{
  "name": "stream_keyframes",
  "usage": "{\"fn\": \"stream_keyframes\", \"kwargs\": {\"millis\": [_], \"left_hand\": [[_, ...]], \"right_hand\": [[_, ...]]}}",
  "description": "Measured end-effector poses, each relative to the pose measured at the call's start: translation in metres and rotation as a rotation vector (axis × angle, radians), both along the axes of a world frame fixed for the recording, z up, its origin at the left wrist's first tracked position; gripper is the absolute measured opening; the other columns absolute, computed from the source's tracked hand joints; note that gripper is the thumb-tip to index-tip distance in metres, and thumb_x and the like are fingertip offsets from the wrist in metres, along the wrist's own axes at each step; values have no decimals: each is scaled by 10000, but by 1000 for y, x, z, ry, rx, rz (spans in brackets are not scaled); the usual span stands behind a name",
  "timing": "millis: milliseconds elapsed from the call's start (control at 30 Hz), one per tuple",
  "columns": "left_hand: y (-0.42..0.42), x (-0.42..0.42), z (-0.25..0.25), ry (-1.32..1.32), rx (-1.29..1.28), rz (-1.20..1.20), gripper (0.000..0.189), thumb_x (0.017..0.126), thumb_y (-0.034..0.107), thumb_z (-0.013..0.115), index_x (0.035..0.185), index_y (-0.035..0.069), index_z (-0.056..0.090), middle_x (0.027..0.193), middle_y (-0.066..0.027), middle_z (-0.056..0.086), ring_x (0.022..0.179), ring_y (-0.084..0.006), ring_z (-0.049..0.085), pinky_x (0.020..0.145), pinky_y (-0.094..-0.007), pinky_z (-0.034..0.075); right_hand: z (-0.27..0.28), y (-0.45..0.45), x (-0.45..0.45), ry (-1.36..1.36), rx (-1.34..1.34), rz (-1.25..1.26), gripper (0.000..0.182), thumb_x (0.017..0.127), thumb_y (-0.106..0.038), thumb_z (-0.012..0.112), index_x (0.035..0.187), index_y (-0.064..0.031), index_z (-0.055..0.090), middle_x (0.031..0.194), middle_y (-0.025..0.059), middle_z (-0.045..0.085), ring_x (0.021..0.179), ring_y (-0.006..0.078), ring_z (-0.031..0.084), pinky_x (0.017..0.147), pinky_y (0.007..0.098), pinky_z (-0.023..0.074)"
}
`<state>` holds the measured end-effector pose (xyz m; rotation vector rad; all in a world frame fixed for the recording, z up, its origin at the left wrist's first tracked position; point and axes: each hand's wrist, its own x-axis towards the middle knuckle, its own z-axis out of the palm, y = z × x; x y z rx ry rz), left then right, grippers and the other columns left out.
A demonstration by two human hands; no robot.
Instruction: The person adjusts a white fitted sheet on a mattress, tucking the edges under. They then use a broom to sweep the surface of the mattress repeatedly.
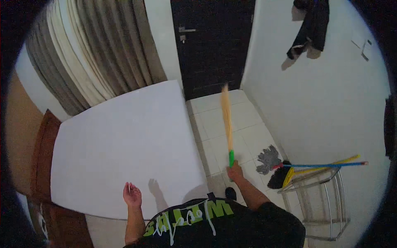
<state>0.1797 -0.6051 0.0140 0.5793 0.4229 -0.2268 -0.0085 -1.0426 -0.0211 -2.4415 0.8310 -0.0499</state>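
My right hand (235, 171) grips the green handle (231, 158) of a bed broom with long straw-coloured bristles (227, 117). The broom points away from me over the tiled floor, beside the bed. My left hand (132, 194) is raised at the near part of the bed, palm up with the fingers slightly curled, and holds nothing. A mattress with a plain white cover (124, 139) lies before me on the left. A shadow of a hand falls on the cover, right of my left hand.
A grey string mop (268, 159) and a black-and-yellow broom (279, 178) lean by a metal rack (328, 198) at the right wall. Beyond stands a dark door (214, 46). Curtains (114, 40) hang behind the bed; a wooden headboard (46, 148) is at left. Dark clothing (313, 28) hangs upper right.
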Motion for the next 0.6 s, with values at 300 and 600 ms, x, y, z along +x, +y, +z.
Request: {"fn": "stream_keyframes", "kwargs": {"millis": [300,600], "left_hand": [[-90,-98,32,67,116,180,149,777,246,492,887,165,550,808,35,547,704,-107,520,586,-263,440],[-179,-137,64,29,194,123,168,788,260,468,911,167,535,804,35,551,698,-112,524,625,-276,433]], "right_hand": [[-84,-43,67,399,674,385,487,715,-124,509,1079,82,259,774,238,525,712,337,544,594,404,452],[-26,-125,85,-80,732,-164,552,701,-80,481,1176,39,227,871,240,498,820,301,518,666,383,437]]}}
